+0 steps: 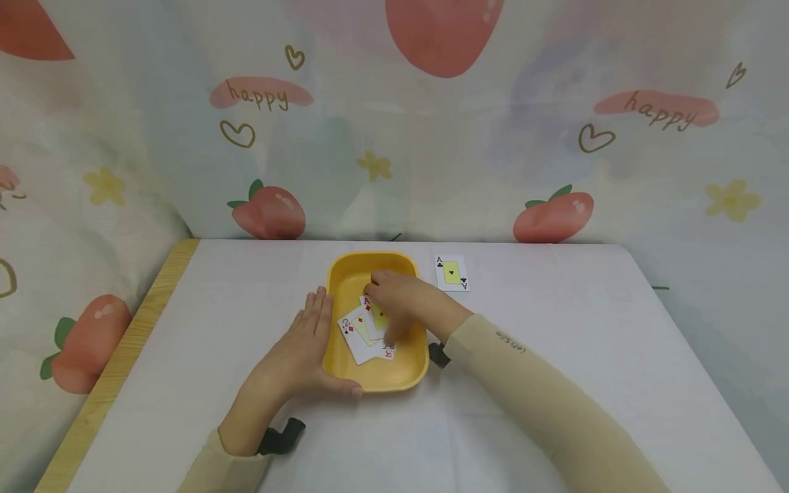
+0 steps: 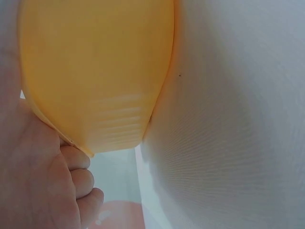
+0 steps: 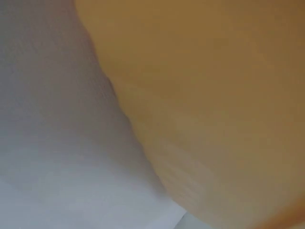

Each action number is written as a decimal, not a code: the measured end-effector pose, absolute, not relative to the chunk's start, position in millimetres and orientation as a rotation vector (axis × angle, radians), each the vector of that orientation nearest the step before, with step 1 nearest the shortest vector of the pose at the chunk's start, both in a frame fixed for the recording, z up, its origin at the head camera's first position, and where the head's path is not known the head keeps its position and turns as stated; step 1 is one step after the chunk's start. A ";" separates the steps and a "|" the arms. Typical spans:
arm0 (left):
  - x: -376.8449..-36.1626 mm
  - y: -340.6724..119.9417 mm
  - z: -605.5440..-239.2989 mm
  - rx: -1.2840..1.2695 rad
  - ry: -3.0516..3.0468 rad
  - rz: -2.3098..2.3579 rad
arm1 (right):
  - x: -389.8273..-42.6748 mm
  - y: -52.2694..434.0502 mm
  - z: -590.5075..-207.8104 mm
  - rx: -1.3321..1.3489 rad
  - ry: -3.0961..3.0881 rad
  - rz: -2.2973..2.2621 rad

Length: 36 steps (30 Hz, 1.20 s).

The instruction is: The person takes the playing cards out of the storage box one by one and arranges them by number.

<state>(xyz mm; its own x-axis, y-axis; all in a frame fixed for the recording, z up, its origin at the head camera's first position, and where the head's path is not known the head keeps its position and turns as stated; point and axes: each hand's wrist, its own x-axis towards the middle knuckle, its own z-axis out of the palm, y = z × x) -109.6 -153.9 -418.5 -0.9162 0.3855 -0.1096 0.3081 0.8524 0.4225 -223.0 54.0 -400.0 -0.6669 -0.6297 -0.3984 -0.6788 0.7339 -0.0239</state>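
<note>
A yellow plastic tray (image 1: 394,380) stands on the table with several playing cards (image 1: 364,349) overlapping inside it. My left hand (image 1: 302,352) lies along the tray's left side with straight fingers, its thumb by the near rim. In the left wrist view the fingers (image 2: 78,183) show beside the tray's outer wall (image 2: 95,62). My right hand (image 1: 403,298) reaches over the right rim into the tray. Its curled fingers and blurred thumb hold the ace of diamonds (image 1: 377,319) at its far and near ends. The right wrist view shows only the tray's wall (image 3: 205,105) and white cloth.
An ace of clubs (image 1: 453,273) lies face up on the white tablecloth (image 1: 542,322), right of the tray's far end. A patterned curtain (image 1: 444,150) hangs behind the table. Bare wood edge (image 1: 123,356) shows at the left.
</note>
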 end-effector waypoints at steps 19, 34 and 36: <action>-107.3 -153.0 -415.7 0.543 2.844 0.570 | -216.5 60.7 -388.9 -1.047 2.617 0.031; -107.7 -153.2 -417.5 0.577 2.855 0.596 | -207.9 82.0 -360.0 -1.171 2.717 -0.152; -107.8 -152.8 -417.6 0.577 2.859 0.597 | -206.6 86.6 -356.7 -1.184 2.721 -0.175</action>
